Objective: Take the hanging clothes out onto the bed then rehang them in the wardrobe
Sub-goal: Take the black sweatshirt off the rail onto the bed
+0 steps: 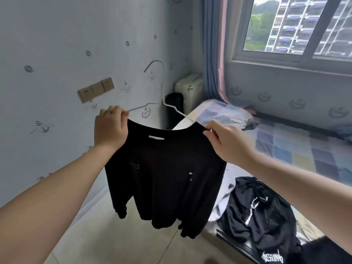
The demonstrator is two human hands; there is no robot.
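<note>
Two hands hold one garment. The left hand grips one shoulder of a black long-sleeved shirt and the right hand pinches the other. The shirt hangs between them above the floor beside the checked bed, sleeves dangling, a white label at the neck. One thin white wire hanger rises from its collar. A dark clothes heap, perhaps two pieces, lies on the bed.

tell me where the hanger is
Head view, centre: the hanger sits in the neck of the black shirt, held up between the left hand and right hand, before the wall.
</note>
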